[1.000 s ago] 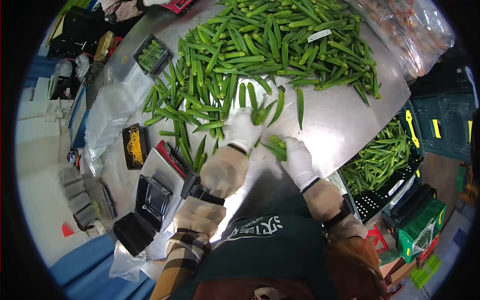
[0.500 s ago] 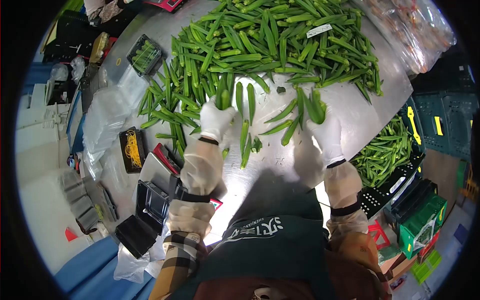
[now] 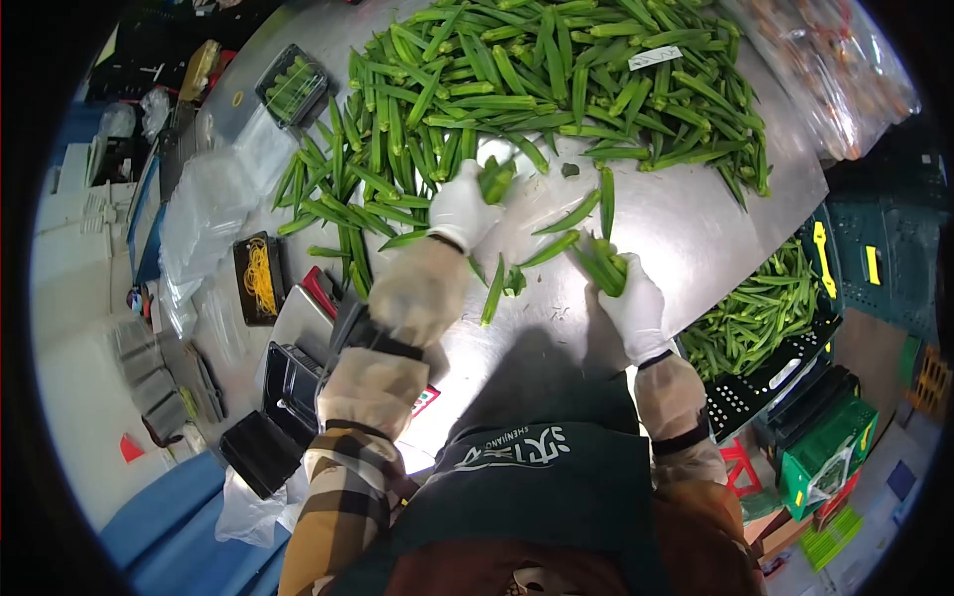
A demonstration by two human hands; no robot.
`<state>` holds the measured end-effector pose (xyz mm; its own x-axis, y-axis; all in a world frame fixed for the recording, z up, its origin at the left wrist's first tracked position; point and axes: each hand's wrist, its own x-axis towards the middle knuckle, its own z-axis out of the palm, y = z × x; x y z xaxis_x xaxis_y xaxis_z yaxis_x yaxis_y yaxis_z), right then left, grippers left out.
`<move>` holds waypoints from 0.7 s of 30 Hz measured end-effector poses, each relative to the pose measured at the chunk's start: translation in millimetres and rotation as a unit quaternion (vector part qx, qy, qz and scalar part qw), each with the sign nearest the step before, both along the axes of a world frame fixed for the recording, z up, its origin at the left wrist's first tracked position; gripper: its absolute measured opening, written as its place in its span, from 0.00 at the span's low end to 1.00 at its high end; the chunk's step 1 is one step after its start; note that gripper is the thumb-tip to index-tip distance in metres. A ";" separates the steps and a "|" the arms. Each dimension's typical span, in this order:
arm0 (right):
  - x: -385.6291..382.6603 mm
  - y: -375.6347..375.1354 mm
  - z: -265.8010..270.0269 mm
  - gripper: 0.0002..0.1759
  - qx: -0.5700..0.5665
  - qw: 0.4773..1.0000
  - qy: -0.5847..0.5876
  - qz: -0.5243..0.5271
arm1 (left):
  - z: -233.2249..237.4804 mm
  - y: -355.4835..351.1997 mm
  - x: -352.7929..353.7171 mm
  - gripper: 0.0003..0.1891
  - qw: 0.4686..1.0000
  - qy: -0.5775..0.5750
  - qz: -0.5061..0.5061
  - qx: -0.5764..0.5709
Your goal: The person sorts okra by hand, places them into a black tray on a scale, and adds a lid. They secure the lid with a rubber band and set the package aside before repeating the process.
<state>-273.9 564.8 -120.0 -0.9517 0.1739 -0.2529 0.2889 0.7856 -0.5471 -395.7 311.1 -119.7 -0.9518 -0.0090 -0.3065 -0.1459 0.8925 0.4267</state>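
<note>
My left hand [image 3: 464, 207], in a white glove, is closed round a few green okra pods [image 3: 496, 180] at the lower edge of a large okra pile [image 3: 556, 74]. My right hand [image 3: 636, 306], also gloved in white, grips a small bunch of okra [image 3: 602, 266] over the metal table [image 3: 542, 368]. Between the hands lie several loose pods, one of them upright below my left hand [image 3: 494, 292], with a small green scrap [image 3: 514, 281] beside it. A white label [image 3: 655, 58] rests on the pile.
At the left are a packed okra tray [image 3: 292, 85], clear plastic lids [image 3: 206, 216], a black box of yellow bands [image 3: 258, 278] and an open black tray [image 3: 295, 382]. A crate of okra [image 3: 760, 308] stands at the right, below a clear plastic bag [image 3: 830, 74].
My left hand has moved right and slightly up with okra in it. My right hand has moved down and slightly left, still holding its bunch. Fewer loose pods lie between them.
</note>
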 end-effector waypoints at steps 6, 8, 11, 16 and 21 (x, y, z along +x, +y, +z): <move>-11.5 -9.7 11.4 0.30 -0.266 0.964 0.008 0.025 | 63.6 -81.8 62.6 0.32 0.843 0.027 0.218 0.491; -17.1 -28.0 14.9 0.29 -0.328 0.940 -0.009 0.095 | 90.8 -102.5 96.2 0.30 0.787 -0.034 0.248 0.564; -18.0 -77.2 26.3 0.28 -0.293 0.928 -0.006 0.229 | 97.2 -126.5 155.0 0.37 0.680 -0.005 0.315 0.662; -7.3 -170.0 -3.8 0.20 -0.121 0.844 0.140 0.504 | 102.3 -156.6 236.2 0.42 0.580 0.076 0.343 0.735; 5.2 -224.7 -56.8 0.09 0.045 0.748 0.329 0.574 | 119.0 -171.2 296.0 0.40 0.574 0.143 0.375 0.714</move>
<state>-268.7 340.1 -176.8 -0.3998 -0.8660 0.3002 -0.9139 0.3516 -0.2028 -99.7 139.9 -0.7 -0.8573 -0.3829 -0.3442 -0.0026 -0.6653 0.7466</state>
